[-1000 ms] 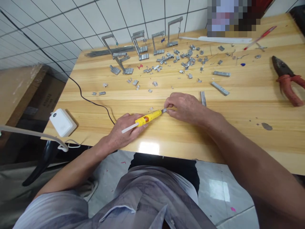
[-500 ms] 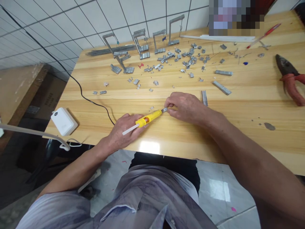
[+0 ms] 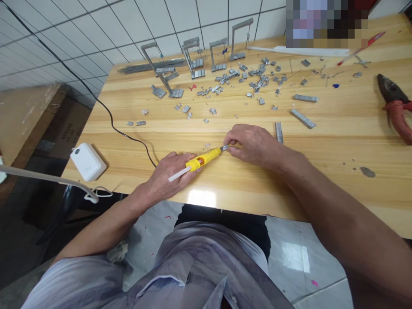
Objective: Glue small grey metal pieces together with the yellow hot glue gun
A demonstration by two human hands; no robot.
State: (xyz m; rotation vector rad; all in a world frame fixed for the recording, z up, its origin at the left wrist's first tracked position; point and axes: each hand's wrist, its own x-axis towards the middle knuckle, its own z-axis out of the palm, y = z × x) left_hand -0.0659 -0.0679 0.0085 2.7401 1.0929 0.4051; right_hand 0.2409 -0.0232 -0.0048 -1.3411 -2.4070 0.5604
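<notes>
A yellow hot glue gun (image 3: 210, 155) lies in my left hand (image 3: 175, 171), whose fingers are wrapped round it from below. A whitish glue stick (image 3: 179, 174) juts from its rear end toward me. The gun's metal tip (image 3: 222, 148) points right and reaches the fingertips of my right hand (image 3: 249, 141). That hand is closed in a pinch, knuckles up; a small silvery bit shows at the fingertips, but whether it is a held piece or part of the tip, I cannot tell. A short strip of staples (image 3: 278, 132) lies just beyond my right wrist.
Small stands built of staples (image 3: 219, 67) line the wall side, with broken staple pieces (image 3: 257, 81) scattered before them. Red-handled pliers (image 3: 399, 111) lie at far right. A black cable (image 3: 111, 120) crosses the left side, near a white power bank (image 3: 87, 162).
The view has shifted slightly, so the things on the table appear a little further right. Both hands and the glue gun keep nearly the same pose, the tip still at my right fingertips.
</notes>
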